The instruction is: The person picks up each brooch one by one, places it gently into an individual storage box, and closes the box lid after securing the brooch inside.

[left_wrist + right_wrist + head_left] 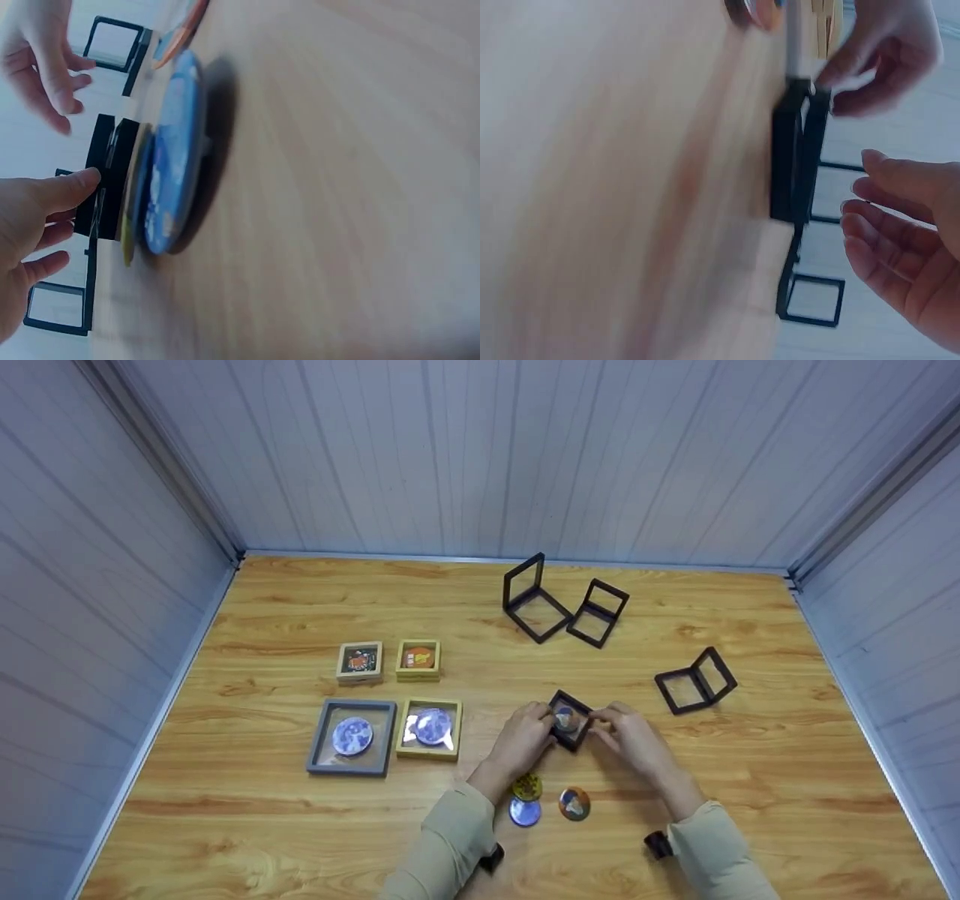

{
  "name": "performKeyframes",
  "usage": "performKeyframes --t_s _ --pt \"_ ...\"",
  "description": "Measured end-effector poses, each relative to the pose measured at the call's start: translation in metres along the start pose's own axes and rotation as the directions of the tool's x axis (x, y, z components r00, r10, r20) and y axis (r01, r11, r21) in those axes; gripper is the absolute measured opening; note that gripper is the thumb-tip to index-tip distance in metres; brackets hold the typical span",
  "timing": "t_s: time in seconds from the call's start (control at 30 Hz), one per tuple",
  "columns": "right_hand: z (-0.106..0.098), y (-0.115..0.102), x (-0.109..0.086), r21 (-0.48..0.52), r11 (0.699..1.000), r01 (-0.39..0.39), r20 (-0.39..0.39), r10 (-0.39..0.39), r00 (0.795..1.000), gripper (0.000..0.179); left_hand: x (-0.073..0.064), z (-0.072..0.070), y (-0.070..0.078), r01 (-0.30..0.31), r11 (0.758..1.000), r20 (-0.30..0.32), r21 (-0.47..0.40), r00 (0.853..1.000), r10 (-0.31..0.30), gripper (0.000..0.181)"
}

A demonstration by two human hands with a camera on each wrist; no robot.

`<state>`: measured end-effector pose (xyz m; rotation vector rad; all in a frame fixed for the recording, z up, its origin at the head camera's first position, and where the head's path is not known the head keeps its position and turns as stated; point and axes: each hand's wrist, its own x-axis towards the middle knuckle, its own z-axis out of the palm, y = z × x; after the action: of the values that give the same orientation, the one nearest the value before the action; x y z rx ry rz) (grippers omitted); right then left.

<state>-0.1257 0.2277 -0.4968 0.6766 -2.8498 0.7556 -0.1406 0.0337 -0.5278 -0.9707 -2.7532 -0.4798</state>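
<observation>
Wood-grain table (247, 832), pale panel walls (465, 457) around. Held frame (582, 733), black, is right of centre between both hands; inner badge (566, 718) shows in it, halves nearly together, narrow gap visible from both wrists. Left hand (519, 740) pinches the frame between thumb and fingers. Right hand (635, 740) is just beside the opposite corner, fingers loosely bent and apart, seemingly not touching. Step looks like closing the frame over the badge; next move probably calls for an even squeeze along the edges, badge kept from sliding. Nearer the body, loose: yellow badge (527, 786), blue badge (525, 812), orange badge (575, 804). Beyond, standing open: tall frame (523, 627), small frame (584, 639), right-hand frame (703, 686). Off left, filled: grey frame (316, 736), yellow frame (427, 755), cream frame (360, 679) and mini yellow one (418, 676).
</observation>
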Motion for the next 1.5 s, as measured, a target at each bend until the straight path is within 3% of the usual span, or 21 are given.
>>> performKeyframes --t_s 0.27,0.4,0.6,0.87,1.0,1.2,1.3,1.5 --pt "-0.036 0.019 -0.006 -0.088 0.993 -0.081 -0.114 0.071 0.991 0.022 -0.001 0.000 0.002 -0.115 0.979 0.000 0.168 0.993 0.117 0.012" --pt "-0.055 0.031 -0.010 -0.102 0.988 -0.118 -0.220 0.093 0.971 0.022 0.000 0.001 0.001 -0.145 0.969 0.010 0.203 0.989 0.146 0.015" --pt "-0.075 0.052 -0.018 -0.111 0.969 -0.221 -0.411 0.157 0.898 0.023 -0.001 -0.001 -0.001 -0.149 0.966 0.050 0.214 0.989 0.141 0.016" --pt "-0.080 0.077 -0.026 -0.054 0.928 -0.368 -0.529 0.286 0.799 0.031 -0.001 -0.005 -0.003 -0.131 0.975 0.084 0.180 0.989 0.118 0.015" --pt "-0.079 0.086 -0.030 -0.053 0.901 -0.430 -0.544 0.335 0.769 0.037 -0.002 -0.008 -0.006 -0.128 0.975 0.097 0.179 0.989 0.112 0.014" --pt "-0.078 0.098 -0.033 -0.004 0.849 -0.528 -0.486 0.460 0.743 0.044 -0.003 -0.010 -0.014 -0.115 0.972 0.078 0.206 0.992 0.101 0.017" --pt "-0.076 0.103 -0.035 0.013 0.843 -0.538 -0.465 0.481 0.743 0.044 -0.003 -0.011 -0.020 -0.102 0.972 0.066 0.212 0.994 0.090 0.017" --pt "-0.074 0.111 -0.036 0.026 0.860 -0.509 -0.473 0.459 0.752 0.036 -0.003 -0.016 -0.032 -0.069 0.974 0.062 0.217 0.996 0.057 0.019"
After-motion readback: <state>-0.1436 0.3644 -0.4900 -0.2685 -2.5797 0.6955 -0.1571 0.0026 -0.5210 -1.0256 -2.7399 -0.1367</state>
